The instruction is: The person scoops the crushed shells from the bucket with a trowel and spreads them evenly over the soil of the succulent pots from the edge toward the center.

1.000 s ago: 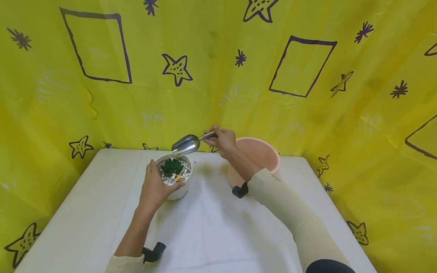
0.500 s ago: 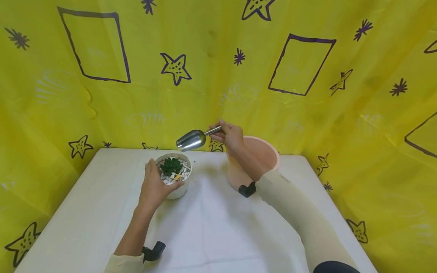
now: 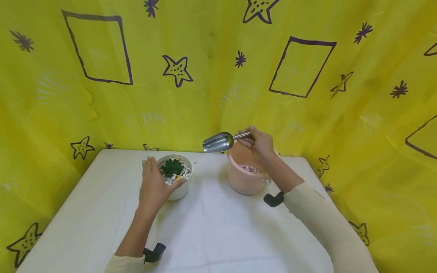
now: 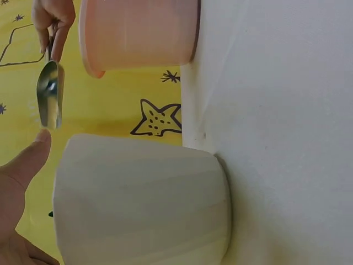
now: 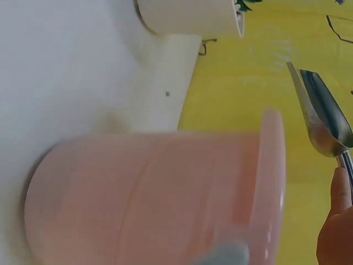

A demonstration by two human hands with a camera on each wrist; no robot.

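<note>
A metal scoop is level in the air between the two pots, its handle pinched by my right hand. The right wrist view shows the scoop beyond the pink rim. My left hand is spread at the near left side of a white pot, thumb and fingers extended around it. In the left wrist view the thumb stands off the pot's rim. A green succulent grows in the white pot among white and grey pebbles.
A pink bucket stands right of the white pot, below my right hand, with pebbles inside. Both stand on a white-covered table. A yellow curtain hangs right behind the table's far edge and at both sides.
My right hand has carried the scoop rightward from over the white pot's rim to near the pink bucket. My left hand's fingers have straightened and loosened at the white pot.
</note>
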